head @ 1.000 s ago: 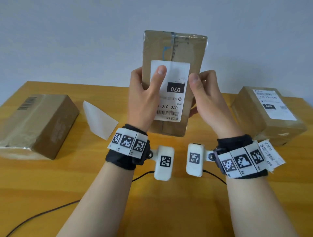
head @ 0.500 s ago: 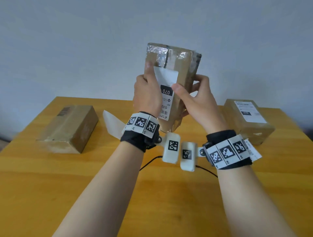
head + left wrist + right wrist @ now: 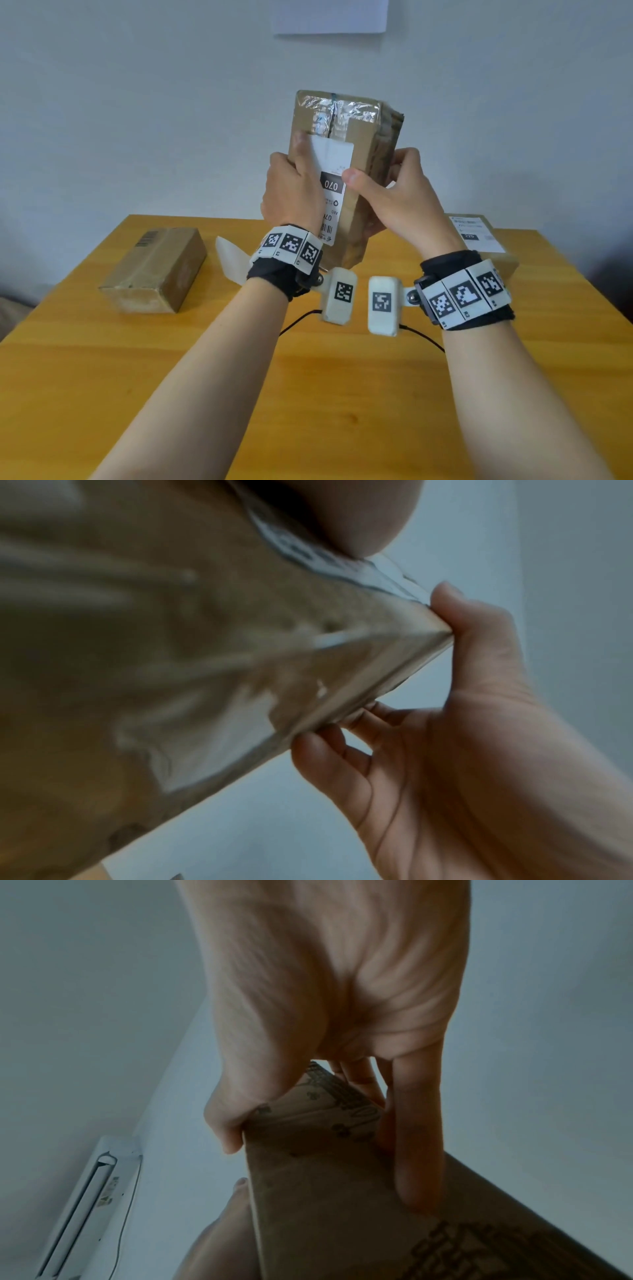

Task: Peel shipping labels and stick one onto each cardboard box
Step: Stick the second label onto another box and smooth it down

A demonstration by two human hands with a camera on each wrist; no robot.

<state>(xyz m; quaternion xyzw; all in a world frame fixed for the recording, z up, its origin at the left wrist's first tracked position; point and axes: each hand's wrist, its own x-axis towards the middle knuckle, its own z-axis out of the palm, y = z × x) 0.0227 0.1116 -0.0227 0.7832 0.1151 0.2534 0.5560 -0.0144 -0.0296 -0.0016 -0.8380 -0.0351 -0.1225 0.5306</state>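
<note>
Box [image 3: 346, 144] held upright above table [image 3: 308, 394], taped end up. Left hand [image 3: 291, 192] grips its left edge, thumb pressed on white label [image 3: 334, 164] stuck to front face. Right hand [image 3: 404, 202] grips right side, thumb on front. Labelled box [image 3: 479, 240] on table at right; unlabelled box [image 3: 154, 270] at left.

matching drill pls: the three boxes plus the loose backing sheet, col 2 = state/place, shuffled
Column 1:
1. held box
2. left box
3. right box
4. backing sheet

Column 2:
A. on the table, white label on top
B. lying on the table between the left box and the left wrist
C. raised upright in both hands, label reading 070
D. on the table, no white label showing

Pairs: 1-C, 2-D, 3-A, 4-B
</note>
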